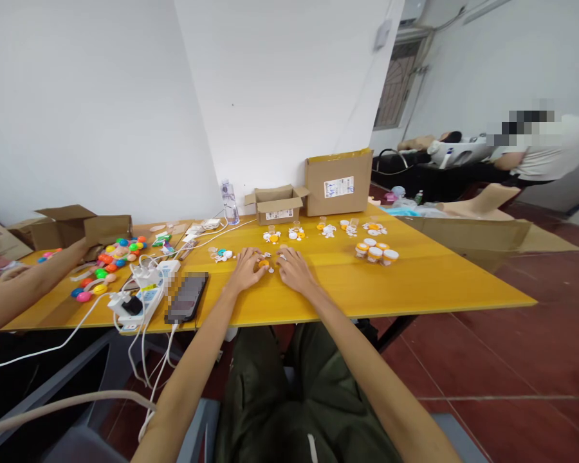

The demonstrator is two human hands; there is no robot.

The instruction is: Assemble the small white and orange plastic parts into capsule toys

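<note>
both hands rest on the yellow table [415, 283], side by side at its near middle. the left hand [245, 270] lies palm down with fingers loosely curled, its tips touching a small orange piece [263, 263]; whether it pinches the piece or only touches it cannot be told. the right hand [294, 269] lies at 3 o'clock of the piece, just beside it, fingers narrow and bent down onto the table; what its tips hold, if anything, is too small to tell.

at 12 o'clock of the hands, small white and orange toys [296, 233] lie in a loose row. at 2 o'clock stand four little tubs [376, 251] with orange lids, close together. behind, at 12 o'clock, an open small box [276, 204] and a shut bigger box [338, 182] stand by the wall, a bottle [229, 202] at 11 o'clock.

at 9 o'clock of the left hand lie a phone [188, 297], then a white power strip [142, 292] with cables, then bright balls [110, 263]. another person's arm [29, 286] reaches over the far left edge.
</note>
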